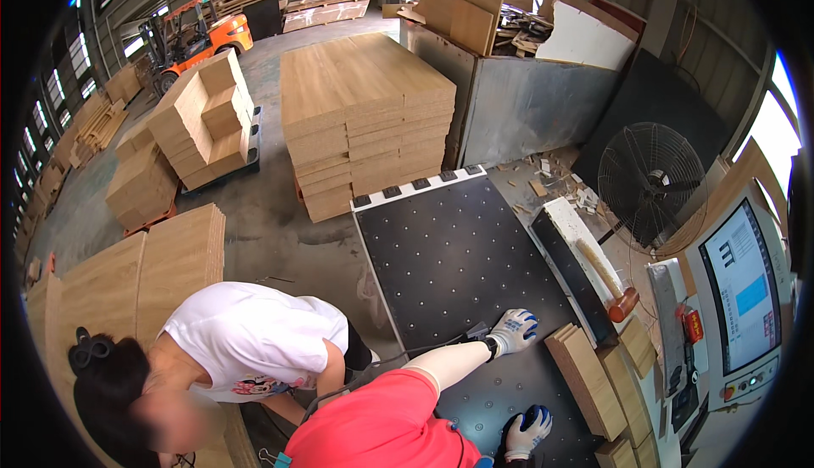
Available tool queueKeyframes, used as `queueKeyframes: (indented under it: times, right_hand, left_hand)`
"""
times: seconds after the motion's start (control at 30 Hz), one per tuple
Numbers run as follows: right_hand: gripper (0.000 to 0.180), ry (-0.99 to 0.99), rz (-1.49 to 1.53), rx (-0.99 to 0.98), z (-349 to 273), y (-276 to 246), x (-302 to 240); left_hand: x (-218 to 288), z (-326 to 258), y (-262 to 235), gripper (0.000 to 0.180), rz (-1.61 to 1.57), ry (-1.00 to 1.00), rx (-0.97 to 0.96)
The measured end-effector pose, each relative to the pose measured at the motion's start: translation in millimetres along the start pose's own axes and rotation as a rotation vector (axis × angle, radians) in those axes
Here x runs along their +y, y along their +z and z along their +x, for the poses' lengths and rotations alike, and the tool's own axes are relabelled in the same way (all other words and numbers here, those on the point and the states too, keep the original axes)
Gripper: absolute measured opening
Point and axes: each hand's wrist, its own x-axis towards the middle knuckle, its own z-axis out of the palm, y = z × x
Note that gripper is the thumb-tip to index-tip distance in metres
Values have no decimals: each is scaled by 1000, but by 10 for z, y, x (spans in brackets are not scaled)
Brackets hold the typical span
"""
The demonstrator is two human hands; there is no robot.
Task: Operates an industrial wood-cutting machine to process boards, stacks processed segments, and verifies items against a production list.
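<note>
My left hand (514, 332), in a white glove with blue fingers, rests on a black work table (441, 256) dotted with small pale studs. Its fingers stretch toward the stack of wood-coloured boards (585, 381) at the table's right side, with a gap between. A dark band circles my left wrist. Lower down, my right hand (527, 434) wears a matching glove and lies over the same surface, left of those boards. Thumb and fingers look apart, and I see nothing held in either hand. My right forearm is mostly hidden.
A co-worker (254, 341) in a white top bends over panels (170, 273) at left. Ahead stands a tall panel stack (369, 120). To the right are a mallet (623, 304), a monitor (742, 286) and a floor fan (651, 184). An orange forklift (199, 40) stands far left.
</note>
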Motion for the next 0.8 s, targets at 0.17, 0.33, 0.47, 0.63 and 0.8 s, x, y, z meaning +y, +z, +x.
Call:
queueKeyframes:
  times: [0.17, 0.33, 0.47, 0.63, 0.8]
  right_hand:
    - [56, 29, -4, 18, -75, -100, -79]
    - [49, 37, 18, 68, 58, -215, -276]
    - [44, 63, 111, 76, 179, -307, -427]
    - [45, 221, 118, 242, -102, -379, -68]
    - [49, 560, 87, 455, -500, -563, 305]
  left_hand:
    - [93, -6, 57, 39, 1, 31, 22]
    - [129, 56, -197, 31, 0, 219, 183]
    - [-213, -26, -122, 28, 62, 237, 211]
    - [-84, 140, 122, 28, -27, 208, 87]
    - [-263, 653, 277, 36, -805, -222, -169]
